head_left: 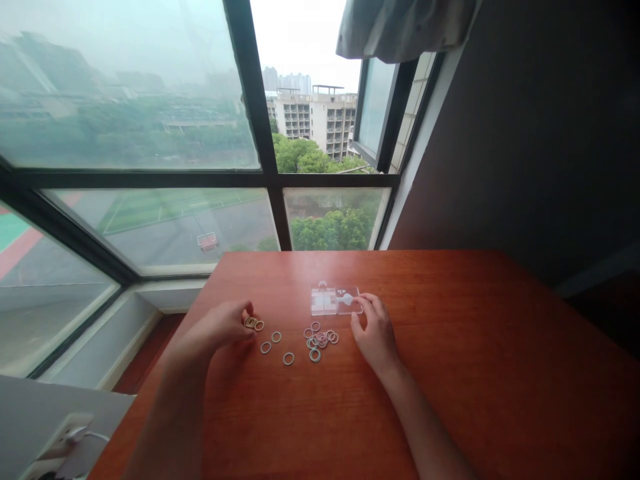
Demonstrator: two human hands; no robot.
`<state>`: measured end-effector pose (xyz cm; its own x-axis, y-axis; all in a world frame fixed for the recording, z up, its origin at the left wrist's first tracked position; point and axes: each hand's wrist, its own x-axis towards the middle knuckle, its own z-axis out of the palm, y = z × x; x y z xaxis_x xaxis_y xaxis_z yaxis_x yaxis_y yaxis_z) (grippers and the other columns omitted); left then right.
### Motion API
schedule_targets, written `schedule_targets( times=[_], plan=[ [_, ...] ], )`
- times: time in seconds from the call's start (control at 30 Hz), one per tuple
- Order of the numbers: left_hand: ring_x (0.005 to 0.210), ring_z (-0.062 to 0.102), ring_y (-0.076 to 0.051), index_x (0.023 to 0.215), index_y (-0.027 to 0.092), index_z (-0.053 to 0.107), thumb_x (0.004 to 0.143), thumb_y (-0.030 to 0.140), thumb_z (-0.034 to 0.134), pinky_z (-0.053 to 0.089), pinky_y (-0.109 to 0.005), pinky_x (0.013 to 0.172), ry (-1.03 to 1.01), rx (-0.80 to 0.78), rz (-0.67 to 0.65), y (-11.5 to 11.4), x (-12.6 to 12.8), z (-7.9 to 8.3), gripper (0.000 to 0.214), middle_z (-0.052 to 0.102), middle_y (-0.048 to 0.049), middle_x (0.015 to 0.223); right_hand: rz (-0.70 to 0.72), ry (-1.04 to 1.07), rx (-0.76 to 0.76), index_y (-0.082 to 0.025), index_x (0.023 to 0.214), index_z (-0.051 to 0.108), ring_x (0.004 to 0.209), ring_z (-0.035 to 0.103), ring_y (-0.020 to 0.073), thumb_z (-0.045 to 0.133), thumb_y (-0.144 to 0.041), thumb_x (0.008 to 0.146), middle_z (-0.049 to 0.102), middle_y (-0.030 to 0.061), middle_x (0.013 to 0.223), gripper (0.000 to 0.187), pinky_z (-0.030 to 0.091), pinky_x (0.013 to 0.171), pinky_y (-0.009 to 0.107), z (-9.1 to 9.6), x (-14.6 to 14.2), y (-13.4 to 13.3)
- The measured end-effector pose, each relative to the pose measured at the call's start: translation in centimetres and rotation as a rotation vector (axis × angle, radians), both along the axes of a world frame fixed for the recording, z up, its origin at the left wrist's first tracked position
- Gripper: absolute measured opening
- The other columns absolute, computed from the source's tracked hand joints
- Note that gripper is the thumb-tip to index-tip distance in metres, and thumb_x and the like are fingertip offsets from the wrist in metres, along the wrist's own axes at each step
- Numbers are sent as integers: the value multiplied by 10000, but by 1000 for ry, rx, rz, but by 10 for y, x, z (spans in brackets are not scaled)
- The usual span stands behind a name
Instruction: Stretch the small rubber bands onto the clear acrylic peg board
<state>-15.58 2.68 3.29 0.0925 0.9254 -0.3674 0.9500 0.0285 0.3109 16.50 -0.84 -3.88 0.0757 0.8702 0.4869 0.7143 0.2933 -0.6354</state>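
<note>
Several yellowish hair ties (251, 322) sit bunched between the thumb and curled fingers of my left hand (227, 323), at the table's left side. Whether they touch the table there I cannot tell. Close by lie single pale hair ties (289, 359), spread apart. A pile of pink, blue and greenish hair ties (320, 339) rests in the middle, between my hands. Behind it a clear plastic box (324, 302) lies with its lid folded out flat to the right. My right hand (375, 327) grips the right edge of that lid with thumb and fingers.
The reddish-brown wooden table (300, 427) reaches to the window frame (200, 180). One window pane (375, 107) stands ajar, below a grey curtain (405, 27). A dark wall (500, 147) rises at the right. A socket with a white plug (77, 435) is at lower left.
</note>
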Motion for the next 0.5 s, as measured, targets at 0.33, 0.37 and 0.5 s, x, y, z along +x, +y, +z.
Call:
schedule_targets(
  times=[0.33, 0.37, 0.5],
  plan=[
    [556, 577, -117, 779, 187, 587, 636, 121, 539, 308, -195, 474, -25, -61, -183, -11, 62, -3, 164, 660, 12, 685, 34, 15, -7, -194, 1072, 609, 1069, 541, 241, 488, -143, 803, 589, 95, 1113, 299, 442, 967, 383, 1, -1, 0],
    [547, 565, -114, 760, 188, 586, 643, 119, 531, 301, -197, 473, -24, -27, -215, -14, 70, -4, 147, 654, 11, 677, 37, 19, -7, -196, 1070, 609, 1068, 542, 241, 487, -142, 802, 590, 94, 1112, 299, 442, 966, 382, 2, -1, -1],
    [528, 551, -110, 745, 190, 588, 704, 151, 501, 317, -203, 486, -111, 26, -349, -21, 98, -5, 104, 632, 14, 634, 57, 27, -13, -201, 1055, 615, 1044, 555, 233, 486, -141, 808, 601, 86, 1085, 284, 451, 945, 369, 4, -2, -2]
  ],
)
